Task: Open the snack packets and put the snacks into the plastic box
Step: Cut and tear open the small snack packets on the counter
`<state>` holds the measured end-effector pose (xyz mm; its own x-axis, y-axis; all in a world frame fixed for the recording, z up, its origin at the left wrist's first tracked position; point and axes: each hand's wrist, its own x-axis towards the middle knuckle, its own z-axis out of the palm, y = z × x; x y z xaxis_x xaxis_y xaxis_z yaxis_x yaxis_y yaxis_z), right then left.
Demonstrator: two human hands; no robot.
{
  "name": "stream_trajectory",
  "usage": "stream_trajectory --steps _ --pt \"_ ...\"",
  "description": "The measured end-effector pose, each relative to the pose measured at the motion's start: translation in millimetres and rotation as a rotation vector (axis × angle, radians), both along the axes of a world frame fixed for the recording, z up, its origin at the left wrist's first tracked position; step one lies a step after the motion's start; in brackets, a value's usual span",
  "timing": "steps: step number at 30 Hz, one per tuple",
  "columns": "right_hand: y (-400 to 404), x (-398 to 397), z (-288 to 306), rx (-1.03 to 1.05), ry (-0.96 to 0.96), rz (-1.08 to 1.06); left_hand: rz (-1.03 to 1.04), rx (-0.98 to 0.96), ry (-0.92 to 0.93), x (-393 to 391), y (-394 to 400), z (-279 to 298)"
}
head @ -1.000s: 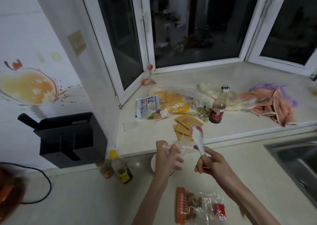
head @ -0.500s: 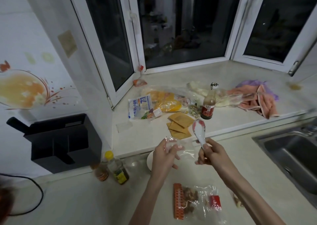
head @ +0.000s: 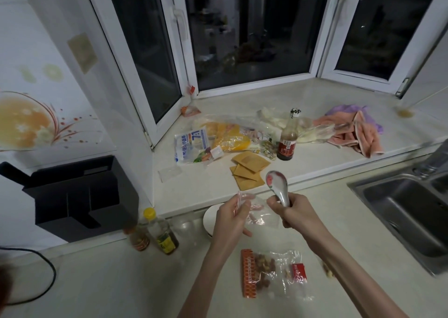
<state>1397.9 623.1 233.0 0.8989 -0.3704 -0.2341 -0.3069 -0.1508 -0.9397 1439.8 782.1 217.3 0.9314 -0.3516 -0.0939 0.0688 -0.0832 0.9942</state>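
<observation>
- Just above the counter [head: 121, 281], near the step up to the window ledge [head: 315, 153], the left hand [head: 230, 220] pinches one side of a clear snack packet [head: 257, 214].
- Opposite it, the right hand [head: 294, 211] has its fingers curled round a white spoon [head: 278, 189], bowl pointing up, and touches the packet's other side.
- Behind the left hand, a white dish [head: 208, 218] stands by the ledge.
- Close to the counter's near edge lies another snack packet [head: 269, 274], with an orange strip, untouched.

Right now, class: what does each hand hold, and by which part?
The left hand pinches one edge of a clear snack packet. The right hand grips a white spoon by its handle and touches the packet's other side.
</observation>
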Motion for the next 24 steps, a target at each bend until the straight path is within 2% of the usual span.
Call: stream_trajectory --steps 6,14,24 --pt "-14 -2 -2 0.022 0.013 -0.129 0.020 -0.015 -0.006 -5 -8 1" --pt "-42 -3 1 0.002 0.007 -0.168 0.092 -0.135 0.169 -5 -23 12" --pt "-74 0 1 0.006 -0.015 -0.177 0.011 -0.028 0.165 -5 -52 9"
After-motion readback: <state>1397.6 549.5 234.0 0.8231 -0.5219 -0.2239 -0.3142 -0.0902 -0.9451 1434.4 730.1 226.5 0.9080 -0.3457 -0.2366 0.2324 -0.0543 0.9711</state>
